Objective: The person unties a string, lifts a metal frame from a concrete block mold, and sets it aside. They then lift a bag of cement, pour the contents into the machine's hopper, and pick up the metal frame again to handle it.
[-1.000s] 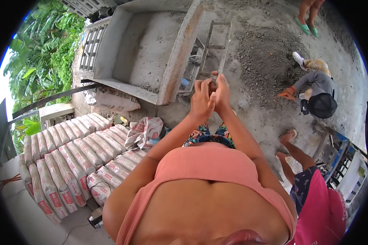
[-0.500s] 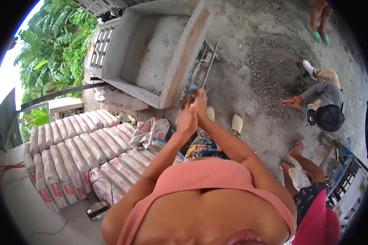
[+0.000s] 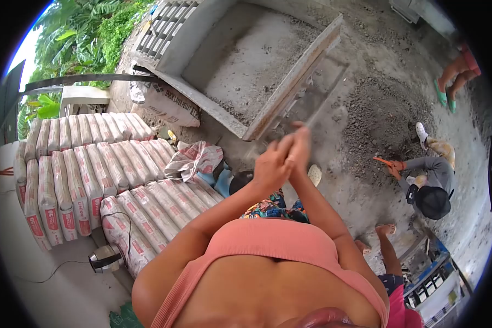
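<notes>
Both hands are together at the centre of the view, the left hand [image 3: 270, 167] pressed against the right hand [image 3: 299, 148], and both are closed on the near end of a metal frame [image 3: 318, 94]. The frame is grey, open and rectangular, with 2 long side rails; it is heavily motion-blurred, so its cross-pieces cannot be counted. Its long axis runs from the hands away toward 1 o'clock, with the far end pointing up and right. It lies just beside the rusty long rim of a concrete mixing trough [image 3: 290, 93] and roughly parallel to that rim. Whether frame and rim touch cannot be told. A pile of dark gravel [image 3: 381, 112] lies at 3 o'clock from the frame. Stacked cement sacks [image 3: 87, 169] stand at 9 o'clock from the hands, with a crumpled empty sack [image 3: 194, 159] between them and the hands. A crouching person [image 3: 433, 188] at 3 o'clock holds an orange tool [image 3: 384, 162] at the gravel's edge.
</notes>
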A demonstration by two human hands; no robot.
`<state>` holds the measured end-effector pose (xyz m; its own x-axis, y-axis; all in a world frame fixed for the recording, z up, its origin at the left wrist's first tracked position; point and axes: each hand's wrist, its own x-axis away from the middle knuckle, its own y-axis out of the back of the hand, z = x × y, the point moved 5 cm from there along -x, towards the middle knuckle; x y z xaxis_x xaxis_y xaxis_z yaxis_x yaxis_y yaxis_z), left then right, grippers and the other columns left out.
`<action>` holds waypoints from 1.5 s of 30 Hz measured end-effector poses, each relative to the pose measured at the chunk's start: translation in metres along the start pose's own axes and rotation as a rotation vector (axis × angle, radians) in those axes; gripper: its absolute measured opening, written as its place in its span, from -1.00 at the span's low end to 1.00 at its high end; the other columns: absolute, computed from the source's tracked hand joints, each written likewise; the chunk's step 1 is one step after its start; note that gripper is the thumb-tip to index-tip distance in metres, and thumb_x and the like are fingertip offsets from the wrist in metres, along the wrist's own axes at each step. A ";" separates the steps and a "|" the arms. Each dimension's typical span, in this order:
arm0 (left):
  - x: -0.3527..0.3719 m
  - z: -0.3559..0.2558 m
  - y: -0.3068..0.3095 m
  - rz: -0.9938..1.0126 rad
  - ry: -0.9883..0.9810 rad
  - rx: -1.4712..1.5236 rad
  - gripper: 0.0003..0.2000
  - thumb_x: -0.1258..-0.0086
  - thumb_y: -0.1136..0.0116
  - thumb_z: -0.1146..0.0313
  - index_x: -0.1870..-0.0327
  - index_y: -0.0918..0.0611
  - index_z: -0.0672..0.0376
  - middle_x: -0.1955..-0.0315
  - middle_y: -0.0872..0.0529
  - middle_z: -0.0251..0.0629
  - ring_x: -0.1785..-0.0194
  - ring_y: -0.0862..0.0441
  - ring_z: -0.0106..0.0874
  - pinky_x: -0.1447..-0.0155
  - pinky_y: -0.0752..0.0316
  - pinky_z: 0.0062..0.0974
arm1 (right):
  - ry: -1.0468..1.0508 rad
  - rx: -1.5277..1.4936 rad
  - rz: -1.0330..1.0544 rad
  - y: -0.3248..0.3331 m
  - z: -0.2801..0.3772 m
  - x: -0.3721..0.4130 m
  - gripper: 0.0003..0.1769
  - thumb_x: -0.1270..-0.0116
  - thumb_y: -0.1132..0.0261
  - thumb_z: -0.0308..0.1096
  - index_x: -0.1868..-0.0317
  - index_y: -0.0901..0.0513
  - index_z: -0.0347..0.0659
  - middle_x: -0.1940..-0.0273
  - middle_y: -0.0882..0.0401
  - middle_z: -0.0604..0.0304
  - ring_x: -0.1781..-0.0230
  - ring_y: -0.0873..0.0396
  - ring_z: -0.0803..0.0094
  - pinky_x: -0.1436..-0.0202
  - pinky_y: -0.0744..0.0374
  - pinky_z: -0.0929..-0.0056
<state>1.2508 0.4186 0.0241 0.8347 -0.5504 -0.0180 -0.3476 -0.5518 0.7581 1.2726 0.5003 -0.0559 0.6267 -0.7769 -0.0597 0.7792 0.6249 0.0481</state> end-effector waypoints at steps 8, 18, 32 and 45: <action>-0.007 -0.062 -0.021 0.315 -0.011 0.099 -0.53 -0.21 0.00 0.05 -0.13 -0.37 -0.01 0.21 -0.46 0.03 0.30 -0.54 0.06 0.23 -0.47 -0.08 | -0.691 -0.863 -0.053 0.052 0.031 -0.011 -0.66 -0.44 0.12 -0.05 -0.01 -0.35 -0.09 0.53 -0.26 0.38 0.51 -0.29 0.62 0.41 -0.38 0.57; 0.017 -0.015 0.013 0.179 -0.177 0.159 -0.40 -0.15 -0.03 0.01 -0.24 -0.32 0.00 0.32 -0.43 -0.06 0.38 -0.52 -0.13 0.29 -0.44 -0.30 | -0.829 -0.544 -0.041 0.006 0.038 0.010 -0.61 -0.44 0.15 0.07 -0.07 -0.27 0.02 0.62 -0.14 0.41 0.64 -0.21 0.59 0.60 -0.31 0.55; -0.011 -0.078 -0.007 0.232 -0.547 0.321 -0.40 -0.15 -0.02 -0.12 -0.11 -0.39 0.13 0.26 -0.45 -0.08 0.19 -0.43 -0.22 0.05 -0.30 -0.32 | -0.736 -0.443 -0.146 0.088 0.070 -0.015 -0.54 -0.43 0.19 0.13 0.03 -0.36 -0.06 0.56 -0.24 0.37 0.53 -0.26 0.54 0.45 -0.31 0.54; 0.021 -0.008 0.018 0.594 -0.072 0.117 -0.32 -0.25 0.11 -0.19 -0.24 -0.26 0.17 0.15 -0.45 0.05 0.22 -0.54 -0.11 0.10 -0.38 -0.25 | -0.910 -0.748 0.133 0.008 0.041 0.031 -0.58 -0.46 0.22 0.05 -0.01 -0.30 -0.11 0.48 -0.34 0.27 0.45 -0.31 0.50 0.38 -0.38 0.48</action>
<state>1.2652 0.4020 0.0426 0.4537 -0.8240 0.3393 -0.7932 -0.2000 0.5752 1.2983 0.4779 -0.0167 0.7080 -0.2823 0.6473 0.7036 0.3597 -0.6128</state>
